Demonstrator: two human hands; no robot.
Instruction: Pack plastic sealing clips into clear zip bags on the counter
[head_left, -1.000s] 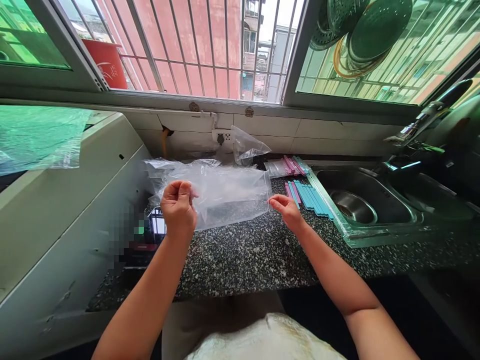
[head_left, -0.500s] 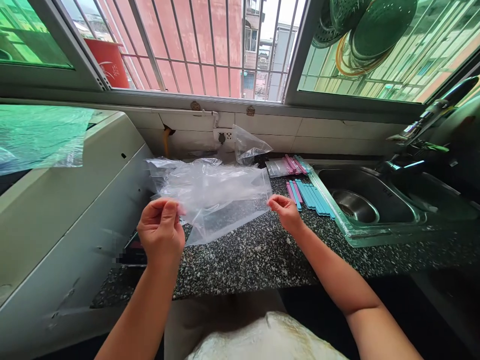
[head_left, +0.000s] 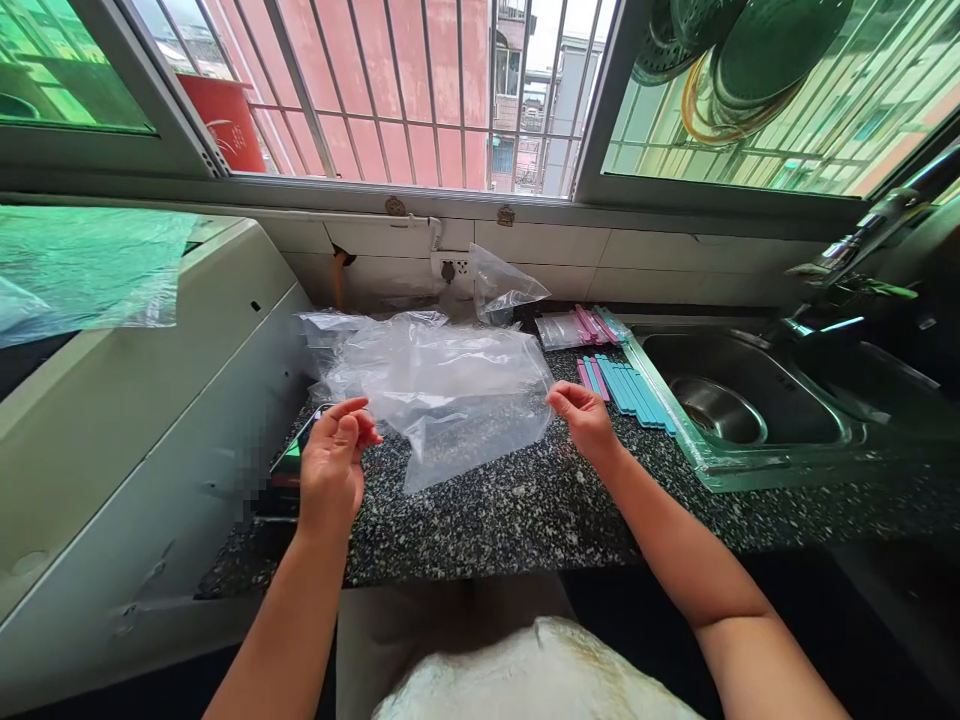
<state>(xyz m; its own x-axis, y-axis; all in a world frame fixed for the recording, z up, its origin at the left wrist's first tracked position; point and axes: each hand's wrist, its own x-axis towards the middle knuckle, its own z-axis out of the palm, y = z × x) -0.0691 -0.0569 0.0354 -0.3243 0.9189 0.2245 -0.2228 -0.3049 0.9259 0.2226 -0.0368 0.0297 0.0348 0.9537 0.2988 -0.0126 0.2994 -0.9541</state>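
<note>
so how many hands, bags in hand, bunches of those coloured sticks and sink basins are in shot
hands: 2, left hand and right hand
clear bag pinched by the right hand: 1
bunches of pink and blue sticks: 2, loose bunch and bagged bunch
sink basin: 1
total: 6

Speckled counter point(head_left: 525, 510): bags point(head_left: 450, 380), sticks point(head_left: 630, 390)

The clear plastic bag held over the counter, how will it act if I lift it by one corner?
The clear plastic bag sags and wrinkles between the left hand and right hand, so it is probably floppy and very light. Its glossy film may be slippery, needing a firm pinch.
</note>
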